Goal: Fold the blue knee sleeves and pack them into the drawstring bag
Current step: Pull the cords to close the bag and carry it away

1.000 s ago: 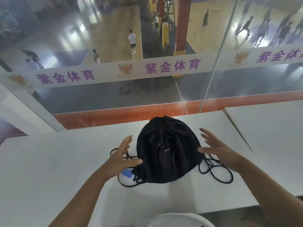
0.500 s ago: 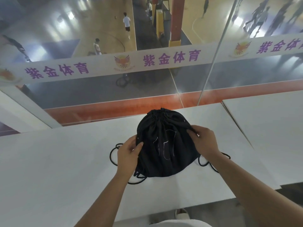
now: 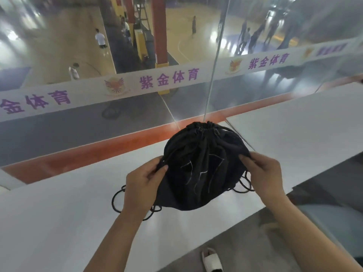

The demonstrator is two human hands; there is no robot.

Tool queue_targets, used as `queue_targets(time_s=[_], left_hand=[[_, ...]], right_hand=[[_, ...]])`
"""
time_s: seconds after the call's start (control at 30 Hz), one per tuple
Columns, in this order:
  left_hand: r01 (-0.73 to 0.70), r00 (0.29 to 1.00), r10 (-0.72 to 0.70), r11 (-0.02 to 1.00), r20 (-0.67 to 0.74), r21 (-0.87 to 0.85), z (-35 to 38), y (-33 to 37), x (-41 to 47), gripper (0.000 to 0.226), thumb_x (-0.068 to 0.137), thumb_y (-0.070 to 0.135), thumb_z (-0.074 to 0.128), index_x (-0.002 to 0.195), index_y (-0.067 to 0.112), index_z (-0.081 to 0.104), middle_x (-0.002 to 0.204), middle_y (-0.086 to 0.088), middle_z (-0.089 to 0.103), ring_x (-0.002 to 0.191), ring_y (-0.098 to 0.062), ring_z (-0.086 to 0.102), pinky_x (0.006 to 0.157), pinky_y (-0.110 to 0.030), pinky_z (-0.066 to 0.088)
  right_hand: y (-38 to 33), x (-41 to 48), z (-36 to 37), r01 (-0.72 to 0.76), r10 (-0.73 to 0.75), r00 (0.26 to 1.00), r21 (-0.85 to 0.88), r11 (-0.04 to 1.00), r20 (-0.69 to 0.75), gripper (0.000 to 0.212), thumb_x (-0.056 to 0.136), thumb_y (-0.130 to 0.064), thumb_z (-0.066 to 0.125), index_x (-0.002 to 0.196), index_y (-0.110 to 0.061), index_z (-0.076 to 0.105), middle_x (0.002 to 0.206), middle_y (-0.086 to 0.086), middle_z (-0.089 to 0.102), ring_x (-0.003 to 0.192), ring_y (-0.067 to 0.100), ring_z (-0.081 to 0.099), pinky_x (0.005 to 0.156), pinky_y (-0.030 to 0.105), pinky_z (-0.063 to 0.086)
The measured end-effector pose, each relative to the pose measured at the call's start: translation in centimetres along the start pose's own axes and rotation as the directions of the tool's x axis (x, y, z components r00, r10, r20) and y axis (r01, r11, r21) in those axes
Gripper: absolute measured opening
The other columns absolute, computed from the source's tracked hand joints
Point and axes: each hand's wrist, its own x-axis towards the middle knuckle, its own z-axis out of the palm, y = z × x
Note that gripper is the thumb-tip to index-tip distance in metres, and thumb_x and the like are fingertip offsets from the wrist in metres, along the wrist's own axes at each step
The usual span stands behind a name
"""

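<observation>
A black drawstring bag [image 3: 202, 165] lies on the white table [image 3: 59, 222], its cinched mouth pointing away from me toward the glass. My left hand [image 3: 143, 185] pinches the bag's left edge. My right hand [image 3: 263, 173] pinches its right edge. Black cords [image 3: 117, 199] loop out on the table at both sides of the bag. No blue knee sleeves show; the bag looks filled and rounded.
A glass wall [image 3: 117, 114] with a white banner stands right behind the table, overlooking a sports court with people far below. A second white table [image 3: 304, 124] adjoins on the right. My shoe [image 3: 212, 260] shows on the floor below the table edge.
Both hands went from hovering open beside the bag to gripping its left and right edges. The view has swung left, so the bag now sits further right.
</observation>
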Motion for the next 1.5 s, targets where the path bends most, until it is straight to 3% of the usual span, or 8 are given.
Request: queue_targets(time_s=[0.13, 0.2, 0.33, 0.53, 0.63, 0.8, 1.13, 1.5], left_hand=[[-0.052, 0.99, 0.062, 0.996, 0.125, -0.079, 0.1, 6.2, -0.2, 0.021, 0.089, 0.034, 0.063, 0.106, 0.046, 0.063, 0.083, 0.052, 0.058, 0.085, 0.023, 0.059, 0.077, 0.004, 0.04], [-0.085, 0.969, 0.113, 0.987, 0.217, -0.134, 1.2, 9.9, -0.9, 0.024, 0.084, 0.043, 0.06, 0.107, 0.049, 0.064, 0.091, 0.046, 0.064, 0.09, 0.015, 0.062, 0.086, -0.006, 0.043], [-0.106, 0.92, 0.201, 0.954, 0.336, -0.28, 5.3, 16.7, -4.5, 0.033, 0.085, 0.019, 0.075, 0.114, 0.036, 0.074, 0.105, 0.013, 0.077, 0.101, -0.008, 0.071, 0.098, -0.036, 0.054], [-0.147, 0.762, 0.391, 0.881, 0.516, -0.45, 13.9, 28.0, -14.4, 0.037, 0.083, 0.01, 0.078, 0.093, 0.045, 0.074, 0.089, 0.018, 0.078, 0.086, 0.0, 0.073, 0.089, -0.025, 0.057], [-0.109, 0.669, 0.452, 0.845, 0.59, -0.523, 18.6, 34.0, -21.2, 0.033, 0.084, 0.005, 0.075, 0.096, 0.036, 0.077, 0.091, 0.01, 0.079, 0.088, -0.011, 0.075, 0.089, -0.038, 0.059], [-0.01, 0.539, 0.508, 0.801, 0.672, -0.598, 27.1, 42.2, -32.4, 0.031, 0.084, 0.001, 0.074, 0.098, 0.028, 0.079, 0.091, 0.003, 0.08, 0.09, -0.017, 0.076, 0.091, -0.042, 0.058], [0.105, 0.283, 0.578, 0.775, 0.765, -0.623, 45.0, 53.3, -49.9, 0.033, 0.087, -0.002, 0.071, 0.107, 0.024, 0.075, 0.094, 0.003, 0.079, 0.09, -0.014, 0.075, 0.082, -0.033, 0.061], [0.159, 0.073, 0.634, 0.755, 0.77, -0.637, 69.9, 63.8, -60.7, 0.029, 0.091, -0.003, 0.066, 0.116, 0.01, 0.073, 0.098, 0.0, 0.079, 0.091, -0.015, 0.075, 0.081, -0.029, 0.061]], right_hand=[[-3.2, -5.6, -5.8, 0.005, 0.013, 0.981, 0.089, 0.996, -0.192, 0.022, 0.093, -0.007, 0.065, 0.085, -0.023, 0.079, 0.071, -0.015, 0.074, 0.068, 0.0, 0.062, 0.064, 0.012, 0.047], [-4.8, -9.0, -9.4, 0.027, 0.008, 0.961, 0.124, 0.992, -0.277, 0.021, 0.092, -0.006, 0.065, 0.085, -0.02, 0.08, 0.076, -0.01, 0.076, 0.071, 0.002, 0.064, 0.066, 0.014, 0.049], [-5.4, -16.0, -18.2, 0.017, 0.013, 0.877, 0.059, 0.998, -0.48, 0.018, 0.092, -0.008, 0.067, 0.089, -0.02, 0.08, 0.085, -0.003, 0.078, 0.083, 0.013, 0.071, 0.076, 0.026, 0.055], [-6.1, -28.5, -32.2, 0.028, 0.022, 0.69, 0.057, 0.998, -0.723, 0.02, 0.09, -0.001, 0.066, 0.09, -0.017, 0.079, 0.078, -0.006, 0.079, 0.071, 0.006, 0.071, 0.061, 0.013, 0.052], [-5.5, -35.5, -39.7, 0.01, -0.014, 0.597, -0.011, 1.0, -0.802, 0.027, 0.087, 0.002, 0.069, 0.087, -0.024, 0.079, 0.073, -0.009, 0.077, 0.067, 0.004, 0.069, 0.061, 0.014, 0.052], [-3.6, -45.8, -51.1, -0.069, -0.072, 0.452, -0.116, 0.991, -0.889, 0.044, 0.089, -0.007, 0.071, 0.072, -0.048, 0.076, 0.069, -0.016, 0.074, 0.063, 0.002, 0.067, 0.06, 0.016, 0.053], [3.4, -57.9, -68.8, -0.266, -0.021, 0.138, -0.057, 0.962, -0.99, 0.025, 0.092, -0.016, 0.068, 0.076, -0.033, 0.075, 0.07, -0.017, 0.074, 0.065, 0.003, 0.065, 0.063, 0.02, 0.048], [10.7, -58.4, -89.5, -0.314, 0.043, -0.147, 0.088, 0.945, -0.988, 0.03, 0.092, -0.011, 0.067, 0.077, -0.033, 0.08, 0.077, -0.006, 0.078, 0.073, 0.011, 0.069, 0.069, 0.026, 0.055]])
